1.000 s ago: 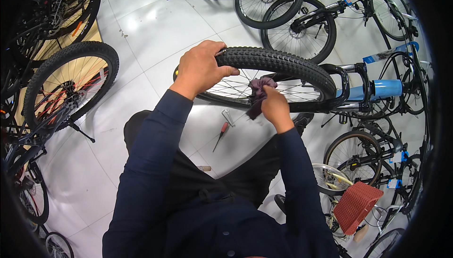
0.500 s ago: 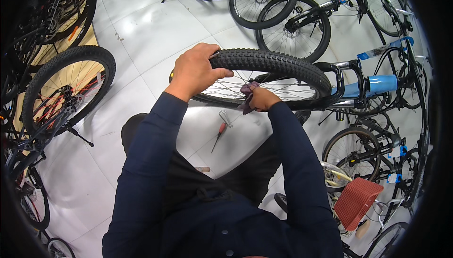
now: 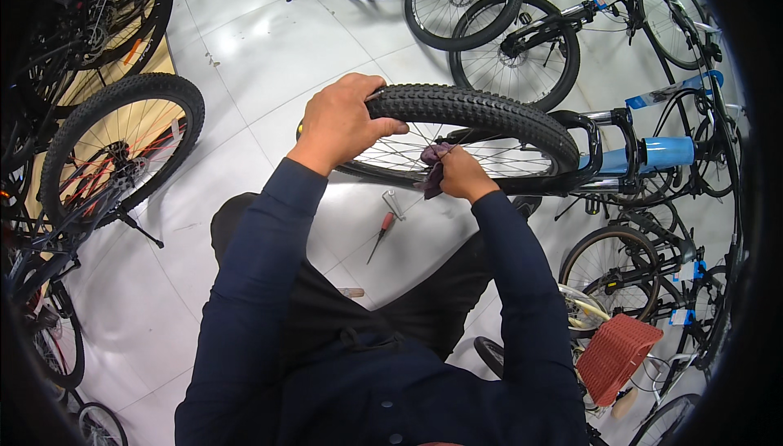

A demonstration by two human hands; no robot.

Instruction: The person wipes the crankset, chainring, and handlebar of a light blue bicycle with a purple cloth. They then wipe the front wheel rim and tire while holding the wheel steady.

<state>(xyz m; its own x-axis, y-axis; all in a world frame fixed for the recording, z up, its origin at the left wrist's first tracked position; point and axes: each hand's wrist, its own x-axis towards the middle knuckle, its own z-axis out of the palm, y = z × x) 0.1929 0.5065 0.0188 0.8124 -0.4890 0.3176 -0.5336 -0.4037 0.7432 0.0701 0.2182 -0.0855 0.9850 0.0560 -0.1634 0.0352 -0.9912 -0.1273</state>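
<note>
A bicycle wheel with a knobbly black tyre [image 3: 473, 106] lies tilted in front of me, set in a black fork [image 3: 594, 152] on its right. My left hand [image 3: 338, 124] is closed round the tyre at the wheel's left end, thumb on the inner side. Bunched in my right hand [image 3: 465, 173] is a dark purple cloth [image 3: 433, 178], pressed against the spokes near the hub. The cloth and my fingers cover part of the hub. Below the wheel, a screwdriver [image 3: 386, 222] with a red handle rests on the floor beside a small silver metal tool [image 3: 393, 203].
A bicycle wheel [image 3: 196, 132] with red spokes stands close on the left. More bicycles [image 3: 506, 46] line the far side and right. A blue wrapping [image 3: 669, 152] covers part of the frame. A red-brown basket [image 3: 617, 360] is at lower right.
My right hand has shifted slightly right and turned at the wrist, the cloth still at the spokes. My left hand keeps its hold on the tyre. The whole view has moved a little.
</note>
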